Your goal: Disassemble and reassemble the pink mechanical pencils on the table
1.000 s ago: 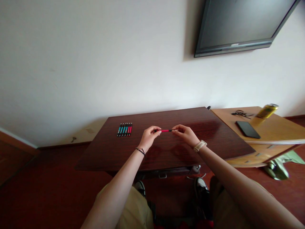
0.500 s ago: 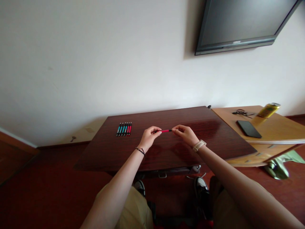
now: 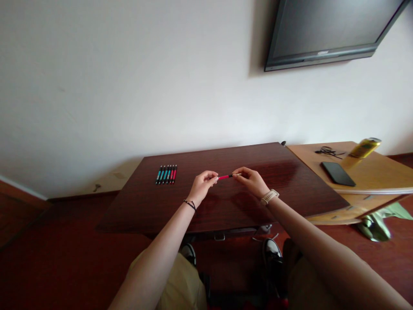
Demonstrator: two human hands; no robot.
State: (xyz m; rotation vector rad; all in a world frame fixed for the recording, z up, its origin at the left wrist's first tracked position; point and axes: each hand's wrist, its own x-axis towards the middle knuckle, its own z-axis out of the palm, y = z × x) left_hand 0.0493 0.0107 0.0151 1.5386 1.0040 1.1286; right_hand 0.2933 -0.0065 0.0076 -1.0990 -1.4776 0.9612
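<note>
A red and black pen (image 3: 225,177) is held level above the dark wooden table (image 3: 190,215), between my two hands. The fingers of my left hand (image 3: 204,184) pinch its left end. At its black right end, my right hand (image 3: 251,181) grips it between thumb and fingers. To the left on the table, several pens (image 3: 166,174) lie side by side in a row, blue ones at the left and red ones at the right. My fingertips cover both ends of the held pen.
A lighter wooden desk (image 3: 380,178) adjoins at the right, with a black phone (image 3: 337,173), a dark cable (image 3: 329,151) and a yellow can (image 3: 365,148) on it. A television (image 3: 322,30) hangs on the wall. Green cloth (image 3: 376,228) is at the lower right.
The view has shifted slightly, so the row of pens appears a little farther left. Both hands keep hold of the red pen, which now tilts slightly up at its right end.
</note>
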